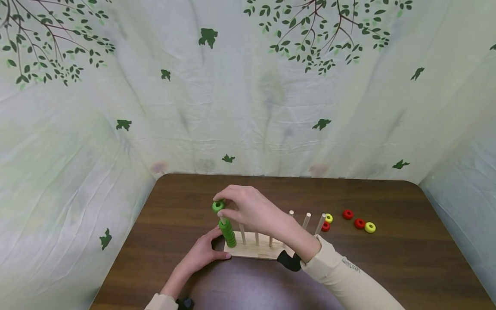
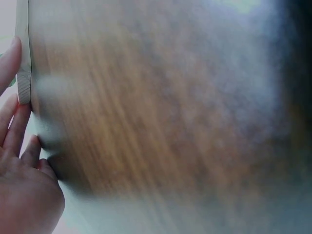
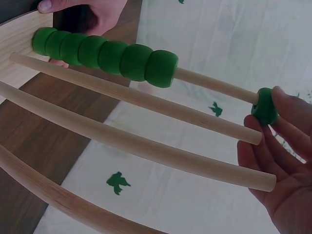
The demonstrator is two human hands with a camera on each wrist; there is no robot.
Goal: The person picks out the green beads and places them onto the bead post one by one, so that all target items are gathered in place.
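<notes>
At the top of the leftmost peg, my right hand pinches a green bead between thumb and fingers. In the right wrist view the tip of the peg meets this bead. Several green beads are stacked on the same peg down at its base, with bare peg between them and the held one. My left hand grips the left end of the pale wooden base, thumb at the front corner, fingers at the far side. The left wrist view shows its fingers against the board's end.
Several bare pegs rise from the base to the right of the green stack, partly behind my right forearm. Loose red beads and yellow beads lie on the brown table to the right. A leaf-patterned curtain hangs behind the table.
</notes>
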